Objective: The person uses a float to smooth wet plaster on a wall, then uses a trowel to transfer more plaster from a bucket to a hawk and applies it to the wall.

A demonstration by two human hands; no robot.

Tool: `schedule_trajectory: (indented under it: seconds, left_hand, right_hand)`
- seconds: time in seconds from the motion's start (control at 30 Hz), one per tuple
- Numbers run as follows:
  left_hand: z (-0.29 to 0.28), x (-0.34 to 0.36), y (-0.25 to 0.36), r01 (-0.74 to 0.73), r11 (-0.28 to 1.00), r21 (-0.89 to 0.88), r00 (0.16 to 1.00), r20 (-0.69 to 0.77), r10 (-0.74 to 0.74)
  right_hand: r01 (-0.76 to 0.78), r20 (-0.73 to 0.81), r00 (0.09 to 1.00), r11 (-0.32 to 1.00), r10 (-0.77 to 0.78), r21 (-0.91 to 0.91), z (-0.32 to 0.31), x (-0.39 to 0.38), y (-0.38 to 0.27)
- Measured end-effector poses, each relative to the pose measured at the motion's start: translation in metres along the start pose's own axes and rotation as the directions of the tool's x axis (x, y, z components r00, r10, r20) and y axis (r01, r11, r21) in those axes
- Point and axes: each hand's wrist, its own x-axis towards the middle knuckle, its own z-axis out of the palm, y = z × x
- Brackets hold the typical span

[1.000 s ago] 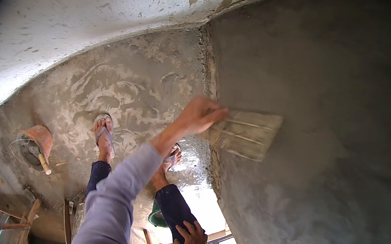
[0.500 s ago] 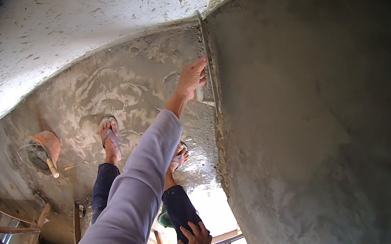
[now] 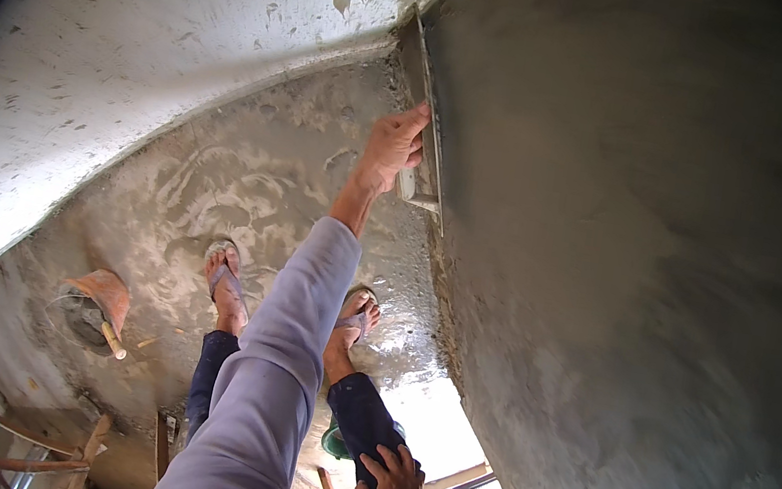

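My left hand (image 3: 391,148) is closed around the handle of a long plastering trowel (image 3: 423,72). The trowel's narrow blade lies edge-on along the grey plastered wall (image 3: 634,240), close to the corner with the white wall. Beneath the fist, the handle's lower end and its bracket show; the rest of the grip is covered by the fingers. My right hand (image 3: 392,486) rests with spread fingers on my right leg, near the knee, and holds nothing.
A mortar-stained orange bucket (image 3: 106,291) stands at the left with a wooden tool handle (image 3: 113,341) sticking out. The white wall (image 3: 139,35) is splattered. My sandalled feet stand on the smeared floor (image 3: 188,184). Wooden legs (image 3: 162,443) and a green container (image 3: 336,441) are near the lower edge.
My left hand and the trowel have shifted slightly to the right, and the blade now shows more of its flat face. My right hand stays on my leg.
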Motion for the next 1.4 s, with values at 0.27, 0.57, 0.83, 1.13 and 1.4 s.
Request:
schedule_trajectory:
  seconds: [0.27, 0.57, 0.83, 1.13, 1.4]
  left_hand:
    - [0.046, -0.042, 0.040, 0.014, 1.000, 0.013, 0.999, 0.039, -0.015]
    - [0.107, -0.096, 0.078, -0.006, 1.000, -0.017, 1.000, 0.016, 0.007]
    - [0.165, -0.156, 0.119, -0.032, 0.999, 0.017, 0.997, 0.075, 0.031]
    - [0.248, -0.307, 0.178, -0.268, 0.945, 0.190, 0.869, 0.471, 0.152]
    - [0.020, -0.382, 0.142, 0.028, 0.935, -0.352, 0.999, -0.016, -0.036]
  right_hand:
    - [-0.057, 0.055, 0.997, 0.998, 0.056, 0.015, 0.003, -0.003, -0.009]
    - [-0.123, 0.209, 0.972, 0.991, 0.110, 0.048, 0.009, -0.006, -0.022]
    - [-0.027, 0.041, 0.999, 0.999, 0.025, 0.043, 0.020, -0.009, -0.022]
    - [0.065, -0.011, 0.998, 0.994, -0.064, 0.091, 0.026, -0.011, -0.005]
    - [0.049, 0.196, 0.980, 0.997, -0.038, -0.055, 0.025, -0.032, -0.003]
